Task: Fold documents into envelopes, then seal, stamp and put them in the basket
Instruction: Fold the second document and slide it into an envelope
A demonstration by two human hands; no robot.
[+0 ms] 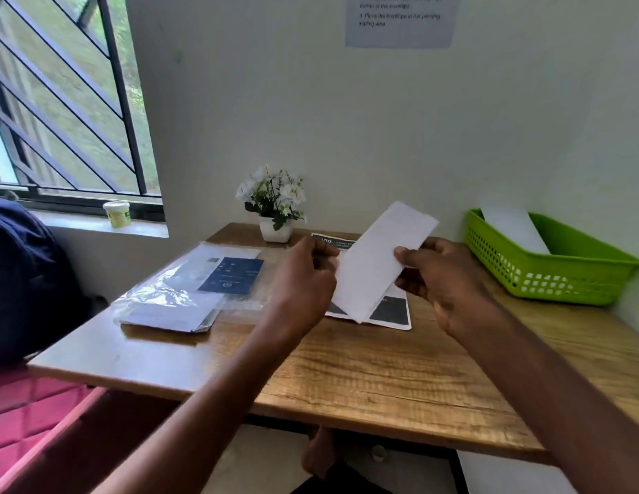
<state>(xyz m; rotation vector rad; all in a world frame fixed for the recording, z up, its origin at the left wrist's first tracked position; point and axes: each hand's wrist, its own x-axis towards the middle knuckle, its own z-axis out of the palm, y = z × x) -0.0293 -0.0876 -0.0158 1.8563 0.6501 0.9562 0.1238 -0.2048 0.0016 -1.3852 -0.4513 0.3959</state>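
A white envelope (377,258) is held up above the wooden desk (346,369), tilted with its far end up and to the right. My left hand (303,279) grips its left edge. My right hand (435,276) pinches its right edge, thumb on top. Under it on the desk lies a dark and white printed sheet (389,310). The green plastic basket (546,262) stands at the desk's right back corner, and a white envelope (514,222) leans inside it. I cannot tell if the held envelope is sealed.
A clear plastic pack of envelopes with a blue label (189,283) lies on the left of the desk. A small white pot of white flowers (275,212) stands at the back edge. A jar (117,213) sits on the windowsill. A paper notice (400,19) hangs on the wall.
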